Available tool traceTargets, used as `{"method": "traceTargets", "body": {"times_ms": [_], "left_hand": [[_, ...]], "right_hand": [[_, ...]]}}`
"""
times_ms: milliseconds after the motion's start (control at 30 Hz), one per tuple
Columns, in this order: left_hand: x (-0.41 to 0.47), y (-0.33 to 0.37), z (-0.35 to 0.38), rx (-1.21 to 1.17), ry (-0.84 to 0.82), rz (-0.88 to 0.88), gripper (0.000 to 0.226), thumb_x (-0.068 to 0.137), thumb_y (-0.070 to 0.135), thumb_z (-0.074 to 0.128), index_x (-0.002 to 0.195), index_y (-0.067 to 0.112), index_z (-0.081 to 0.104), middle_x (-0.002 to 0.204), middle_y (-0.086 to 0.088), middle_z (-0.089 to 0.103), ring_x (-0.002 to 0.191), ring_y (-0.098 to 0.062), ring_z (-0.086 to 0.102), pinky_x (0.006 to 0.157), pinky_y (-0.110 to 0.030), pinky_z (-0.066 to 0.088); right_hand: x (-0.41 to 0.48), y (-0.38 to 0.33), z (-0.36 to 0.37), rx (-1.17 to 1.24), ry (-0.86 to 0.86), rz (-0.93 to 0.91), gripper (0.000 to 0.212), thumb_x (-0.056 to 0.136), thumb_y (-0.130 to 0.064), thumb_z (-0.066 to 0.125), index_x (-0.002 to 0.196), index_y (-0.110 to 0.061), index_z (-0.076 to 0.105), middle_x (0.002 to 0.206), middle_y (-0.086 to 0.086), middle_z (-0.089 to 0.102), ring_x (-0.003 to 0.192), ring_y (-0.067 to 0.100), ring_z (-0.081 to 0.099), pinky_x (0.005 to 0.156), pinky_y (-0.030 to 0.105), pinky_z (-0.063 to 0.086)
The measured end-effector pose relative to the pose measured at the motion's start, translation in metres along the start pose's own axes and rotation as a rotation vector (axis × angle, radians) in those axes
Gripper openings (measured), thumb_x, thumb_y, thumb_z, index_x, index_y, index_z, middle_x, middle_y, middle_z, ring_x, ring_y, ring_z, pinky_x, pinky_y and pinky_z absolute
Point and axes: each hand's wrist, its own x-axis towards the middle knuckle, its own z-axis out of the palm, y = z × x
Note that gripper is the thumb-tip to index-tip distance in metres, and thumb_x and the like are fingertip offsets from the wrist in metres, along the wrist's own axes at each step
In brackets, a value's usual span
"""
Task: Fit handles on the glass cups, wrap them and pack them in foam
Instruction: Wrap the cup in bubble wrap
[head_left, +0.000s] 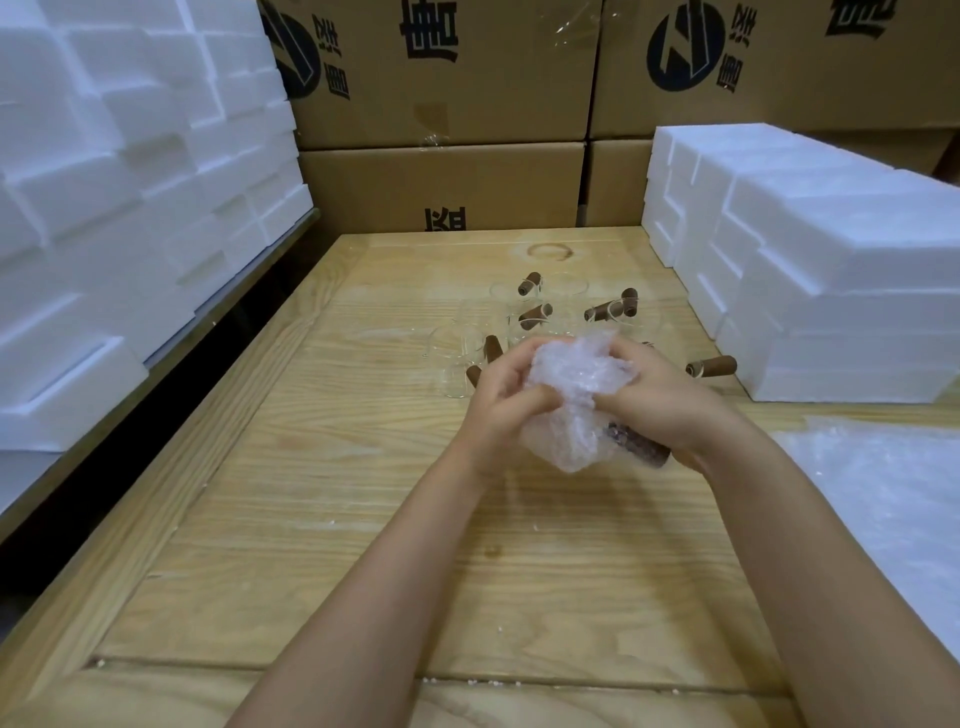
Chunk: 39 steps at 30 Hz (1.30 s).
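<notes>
Bubble-wrapped cup (571, 410) sits between left hand (500, 396) and right hand (670, 405), both gripping it.

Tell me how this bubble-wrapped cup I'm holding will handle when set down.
Likely still fragile: the bubble wrap looks loosely crumpled and the wooden handle pokes out bare. It may spring open once the left hand and right hand let go. The handle should limit rolling.

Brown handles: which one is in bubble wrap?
The handle poking from the bubble wrap gripped by the left hand and right hand; others lie bare on the table.
</notes>
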Motion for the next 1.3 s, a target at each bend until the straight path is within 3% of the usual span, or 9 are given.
{"method": "traceTargets", "body": {"times_ms": [233, 333, 400, 500, 600, 700, 833, 1033, 1300], "left_hand": [[-0.001, 0.004, 0.004, 0.111, 0.029, 0.017, 0.028, 0.08, 0.014, 0.053, 0.102, 0.023, 0.067, 0.11, 0.007, 0.063, 0.115, -0.025, 0.056, 0.098, -0.047, 0.043], [-0.001, 0.003, 0.007, 0.277, 0.024, 0.002, 0.044, 0.08, 0.018, 0.055, 0.121, 0.033, 0.056, 0.122, 0.021, 0.055, 0.119, -0.01, 0.053, 0.106, -0.039, 0.042], [-0.001, 0.001, 0.006, 0.312, 0.044, -0.005, 0.051, 0.081, 0.017, 0.055, 0.128, 0.036, 0.049, 0.126, 0.026, 0.05, 0.115, 0.006, 0.052, 0.098, -0.02, 0.045], [0.001, -0.003, 0.001, 0.267, 0.162, -0.02, 0.061, 0.084, -0.005, 0.052, 0.132, 0.033, 0.05, 0.128, 0.002, 0.056, 0.095, -0.011, 0.065, 0.077, -0.03, 0.057], [0.002, -0.004, 0.0, 0.333, 0.243, 0.02, 0.068, 0.078, -0.016, 0.05, 0.129, 0.029, 0.055, 0.133, 0.005, 0.056, 0.112, 0.0, 0.056, 0.081, -0.009, 0.048], [0.0, -0.005, 0.004, 0.314, 0.303, 0.044, 0.066, 0.079, -0.015, 0.053, 0.123, 0.034, 0.058, 0.127, 0.016, 0.058, 0.115, 0.013, 0.048, 0.08, 0.002, 0.038], [-0.002, -0.006, 0.008, 0.295, 0.38, 0.058, 0.065, 0.077, -0.008, 0.056, 0.115, 0.045, 0.052, 0.103, 0.011, 0.061, 0.083, 0.01, 0.06, 0.066, -0.007, 0.046], [-0.002, -0.006, 0.019, 0.167, 0.128, -0.181, 0.062, 0.069, 0.014, 0.061, 0.129, 0.017, 0.046, 0.116, -0.013, 0.062, 0.099, -0.026, 0.066, 0.077, -0.035, 0.058], [0.008, -0.011, 0.013, -0.002, 0.416, -0.307, 0.041, 0.081, -0.013, 0.051, 0.115, 0.009, 0.059, 0.094, -0.012, 0.07, 0.083, -0.025, 0.071, 0.063, -0.035, 0.057]], "right_hand": [[0.002, 0.001, 0.015, -0.301, 0.325, -0.154, 0.041, 0.083, -0.013, 0.064, 0.123, -0.024, 0.059, 0.124, -0.008, 0.054, 0.108, 0.01, 0.054, 0.083, 0.015, 0.041], [0.001, 0.004, 0.019, -0.477, 0.416, -0.201, 0.057, 0.079, 0.004, 0.056, 0.132, -0.014, 0.054, 0.133, 0.0, 0.053, 0.121, 0.018, 0.049, 0.094, 0.021, 0.037], [-0.002, 0.003, 0.019, -0.49, 0.399, -0.207, 0.062, 0.078, 0.006, 0.053, 0.135, -0.017, 0.053, 0.135, -0.001, 0.054, 0.122, 0.016, 0.049, 0.096, 0.021, 0.037], [-0.007, -0.001, 0.015, -0.269, 0.255, -0.18, 0.053, 0.077, -0.01, 0.056, 0.129, -0.021, 0.058, 0.127, -0.002, 0.061, 0.104, 0.007, 0.059, 0.086, 0.014, 0.047], [-0.011, -0.005, 0.016, -0.075, 0.157, -0.169, 0.036, 0.083, -0.026, 0.056, 0.119, -0.031, 0.06, 0.128, -0.01, 0.057, 0.113, 0.011, 0.057, 0.102, 0.037, 0.045], [-0.01, -0.002, 0.022, -0.312, 0.233, -0.249, 0.033, 0.095, -0.02, 0.052, 0.127, -0.028, 0.057, 0.132, -0.011, 0.05, 0.117, 0.004, 0.048, 0.102, 0.024, 0.038], [-0.005, 0.005, 0.029, -0.42, 0.356, -0.332, 0.043, 0.089, -0.005, 0.052, 0.129, -0.019, 0.057, 0.121, -0.011, 0.051, 0.108, -0.005, 0.043, 0.089, -0.002, 0.028], [-0.003, 0.009, 0.026, -0.344, 0.711, -0.323, 0.046, 0.079, 0.011, 0.047, 0.112, -0.016, 0.062, 0.108, -0.007, 0.054, 0.094, -0.007, 0.044, 0.08, -0.003, 0.03], [-0.006, 0.008, 0.035, -0.368, 0.366, -0.336, 0.065, 0.079, -0.008, 0.058, 0.137, -0.035, 0.046, 0.129, -0.01, 0.046, 0.11, -0.006, 0.04, 0.088, -0.005, 0.026]]}}
